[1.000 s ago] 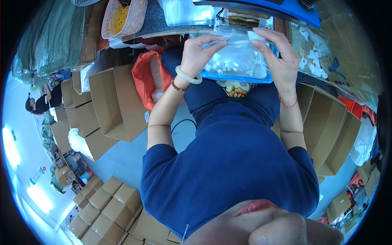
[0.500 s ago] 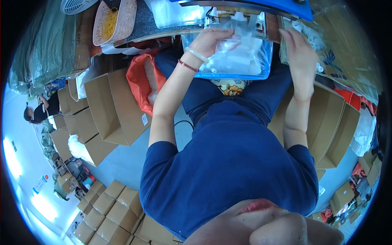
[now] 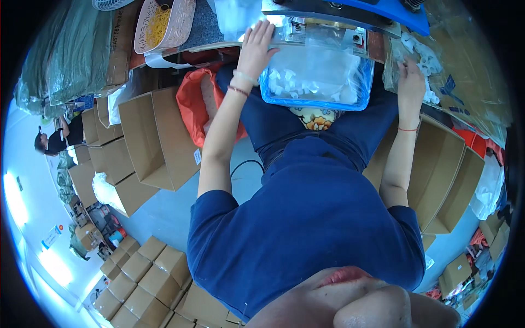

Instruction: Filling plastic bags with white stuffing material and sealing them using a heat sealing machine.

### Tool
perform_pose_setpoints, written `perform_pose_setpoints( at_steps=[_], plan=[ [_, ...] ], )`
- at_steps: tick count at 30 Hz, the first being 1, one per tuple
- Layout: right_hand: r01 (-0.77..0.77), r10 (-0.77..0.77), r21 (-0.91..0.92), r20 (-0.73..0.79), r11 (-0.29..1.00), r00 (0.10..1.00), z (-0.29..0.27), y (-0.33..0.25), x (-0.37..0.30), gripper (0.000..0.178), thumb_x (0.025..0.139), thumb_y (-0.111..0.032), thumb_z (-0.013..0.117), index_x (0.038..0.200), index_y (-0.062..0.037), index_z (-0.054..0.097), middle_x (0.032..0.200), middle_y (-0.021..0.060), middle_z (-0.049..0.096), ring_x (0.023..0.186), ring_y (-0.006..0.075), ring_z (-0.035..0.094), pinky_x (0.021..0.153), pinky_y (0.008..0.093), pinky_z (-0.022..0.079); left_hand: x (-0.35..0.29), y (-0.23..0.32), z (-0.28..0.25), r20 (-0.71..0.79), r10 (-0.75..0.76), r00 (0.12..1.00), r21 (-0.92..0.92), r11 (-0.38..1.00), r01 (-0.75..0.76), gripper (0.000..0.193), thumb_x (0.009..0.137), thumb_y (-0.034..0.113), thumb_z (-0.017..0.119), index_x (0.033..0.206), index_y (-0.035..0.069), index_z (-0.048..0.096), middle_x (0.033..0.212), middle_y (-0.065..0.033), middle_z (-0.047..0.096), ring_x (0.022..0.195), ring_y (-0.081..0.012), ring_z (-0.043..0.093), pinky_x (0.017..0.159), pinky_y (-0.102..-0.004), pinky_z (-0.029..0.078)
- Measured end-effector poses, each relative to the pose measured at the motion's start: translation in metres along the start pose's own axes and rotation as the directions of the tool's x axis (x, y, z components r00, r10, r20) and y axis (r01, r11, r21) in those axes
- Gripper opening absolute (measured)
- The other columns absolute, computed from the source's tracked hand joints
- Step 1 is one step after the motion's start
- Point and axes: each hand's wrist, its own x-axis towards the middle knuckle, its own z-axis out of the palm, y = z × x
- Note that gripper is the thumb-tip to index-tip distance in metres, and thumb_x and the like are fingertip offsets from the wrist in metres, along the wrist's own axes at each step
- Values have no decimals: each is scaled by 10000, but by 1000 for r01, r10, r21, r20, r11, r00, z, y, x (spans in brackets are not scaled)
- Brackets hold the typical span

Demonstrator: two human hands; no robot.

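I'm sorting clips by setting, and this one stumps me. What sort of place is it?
Probably a packing workshop: there are stacked cardboard cartons, a blue-lined tub of small white pieces, and a pale openwork basket of yellow bands.

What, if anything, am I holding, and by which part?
Your left hand, open by the clear bags, looks empty; whether your right hand grips any white pieces can't be told.

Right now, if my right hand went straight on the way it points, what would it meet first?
Probably the white plastic pieces just ahead of your right hand; depth is unclear, so it may be touching them.
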Motion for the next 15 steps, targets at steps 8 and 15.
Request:
perform_pose_setpoints(
  at_steps=[8,15],
  plan=[
    [-143,191,511,-42,848,981,-41,-55,-19,252,915,-200,688,1108,-38,699,1089,93,687,917,136,649,826,265,492,6,17,-52,26,-386,922,-463,813,353,134,805,29,693,933,31,731,943,-116,725,894,-266,690,777,-333,541],
    [133,-289,842,28,523,957,-40,-119,-32,202,882,-88,707,1076,-30,703,1098,56,686,1003,113,626,855,257,505,32,61,-104,527,-400,750,-700,296,650,222,821,171,784,969,8,750,836,-50,740,764,-52,639,712,-198,502]
  ],
)
